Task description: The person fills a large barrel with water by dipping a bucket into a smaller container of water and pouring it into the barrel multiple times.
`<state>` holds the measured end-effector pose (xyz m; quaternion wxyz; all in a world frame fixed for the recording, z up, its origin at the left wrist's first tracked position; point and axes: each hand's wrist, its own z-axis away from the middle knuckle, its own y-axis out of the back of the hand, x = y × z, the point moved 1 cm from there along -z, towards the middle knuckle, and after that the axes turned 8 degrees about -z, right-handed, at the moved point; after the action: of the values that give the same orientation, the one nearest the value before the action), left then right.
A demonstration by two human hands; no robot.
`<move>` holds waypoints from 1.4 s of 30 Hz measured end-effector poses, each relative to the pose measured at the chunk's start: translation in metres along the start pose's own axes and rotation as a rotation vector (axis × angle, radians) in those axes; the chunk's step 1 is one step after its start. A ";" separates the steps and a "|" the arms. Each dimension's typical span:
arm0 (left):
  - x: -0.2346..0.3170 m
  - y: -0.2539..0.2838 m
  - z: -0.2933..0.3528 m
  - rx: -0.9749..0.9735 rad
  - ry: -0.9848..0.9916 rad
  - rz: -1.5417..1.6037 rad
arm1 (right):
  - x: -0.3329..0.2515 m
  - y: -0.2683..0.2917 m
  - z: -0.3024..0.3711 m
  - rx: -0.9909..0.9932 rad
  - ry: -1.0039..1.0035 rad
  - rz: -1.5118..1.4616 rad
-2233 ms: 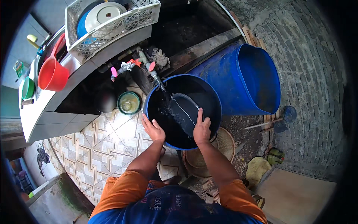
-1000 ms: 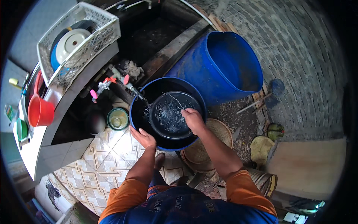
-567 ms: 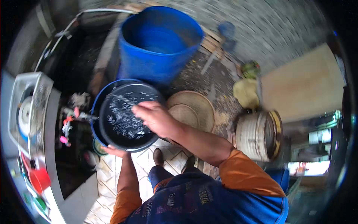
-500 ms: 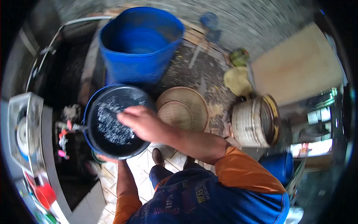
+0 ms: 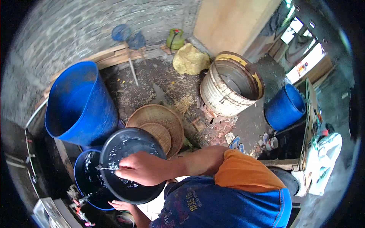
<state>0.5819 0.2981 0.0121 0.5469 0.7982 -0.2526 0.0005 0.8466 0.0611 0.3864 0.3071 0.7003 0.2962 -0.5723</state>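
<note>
A round black basin (image 5: 142, 152) tilts over the blue-rimmed bucket (image 5: 81, 176) at its left, with water glinting on its inner surface. My left hand (image 5: 123, 206) is at the basin's near lower edge, bearing it from outside; the basin partly hides the palm. Above the basin's inside is my right hand (image 5: 138, 167), its fingers curled together. Splashed water shows at the fingertips, and whatever they hold, if anything, cannot be made out.
Beyond the basin lie woven round trays (image 5: 173, 125). A tall blue barrel (image 5: 85, 106) stands at left and a rusty white drum (image 5: 226, 89) at right. Farther back are a yellow sack (image 5: 190, 60) and a green gas cylinder (image 5: 175, 39). A tap (image 5: 78, 203) sits near left.
My view has swung to the right. The basin has shifted off the bucket and tilts toward it, exposing the bucket's inside. My right hand has closed more over the basin.
</note>
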 end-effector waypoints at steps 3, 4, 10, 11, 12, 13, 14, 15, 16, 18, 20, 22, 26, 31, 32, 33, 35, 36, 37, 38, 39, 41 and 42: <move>0.115 0.061 0.008 -0.449 0.268 0.746 | 0.013 0.063 0.046 0.076 -0.050 0.040; 0.145 0.073 0.013 -0.692 0.398 1.029 | 0.018 0.082 0.060 0.095 -0.095 0.069; 0.320 0.112 0.067 -1.387 0.259 1.185 | 0.036 0.195 0.134 0.277 -0.017 0.142; 0.342 0.113 0.078 -1.442 0.298 1.194 | 0.031 0.218 0.147 0.318 -0.066 0.149; 0.365 0.114 0.089 -1.496 0.339 1.200 | 0.029 0.239 0.157 0.357 -0.116 0.154; 0.391 0.119 0.102 -1.512 0.323 1.192 | 0.032 0.258 0.167 0.411 -0.105 0.195; 0.416 0.125 0.113 -1.562 0.268 1.144 | 0.034 0.278 0.178 0.430 -0.106 0.196; 0.439 0.128 0.123 -1.608 0.212 1.096 | 0.034 0.300 0.190 0.480 -0.144 0.200; 0.458 0.129 0.131 -1.609 0.204 1.091 | 0.031 0.321 0.201 0.519 -0.178 0.201; 0.496 0.129 0.150 -1.765 0.150 1.121 | 0.017 0.363 0.223 0.599 -0.221 0.254; 0.542 0.144 0.168 -1.778 0.161 1.126 | 0.019 0.401 0.244 0.693 -0.111 0.399; 0.591 0.166 0.185 -1.815 0.098 1.182 | 0.010 0.438 0.259 0.765 -0.184 0.369; 0.659 0.187 0.202 -1.894 -0.127 1.306 | 0.019 0.497 0.285 0.982 -0.260 0.235; 0.728 0.218 0.230 -1.821 -0.217 1.372 | 0.041 0.554 0.318 1.174 -0.152 -0.009; 0.736 0.216 0.233 -1.820 -0.217 1.371 | 0.044 0.560 0.321 1.213 -0.161 -0.155; 0.743 0.213 0.235 -1.842 -0.245 1.381 | 0.050 0.565 0.321 1.253 -0.069 -0.215; 0.755 0.212 0.242 -1.841 -0.275 1.437 | 0.067 0.576 0.326 1.277 -0.015 -0.276; 0.761 0.211 0.245 -1.842 -0.277 1.435 | 0.073 0.580 0.330 1.299 0.038 -0.335; 0.766 0.210 0.246 -1.823 -0.294 1.425 | 0.076 0.582 0.329 1.299 0.042 -0.340; 0.772 0.209 0.246 -1.804 -0.311 1.416 | 0.078 0.582 0.329 1.327 0.026 -0.402; 0.778 0.209 0.247 -1.802 -0.316 1.413 | 0.081 0.583 0.329 1.355 0.010 -0.465; 0.788 0.211 0.249 -1.771 -0.324 1.381 | 0.091 0.585 0.331 1.371 0.017 -0.496; 0.793 0.213 0.250 -1.755 -0.328 1.365 | 0.096 0.586 0.333 1.385 0.024 -0.524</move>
<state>1.1188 -0.2979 0.3176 0.7649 -0.1784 -0.6187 0.0170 1.1055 -0.5612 0.2934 -0.3550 0.6462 0.0280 -0.6750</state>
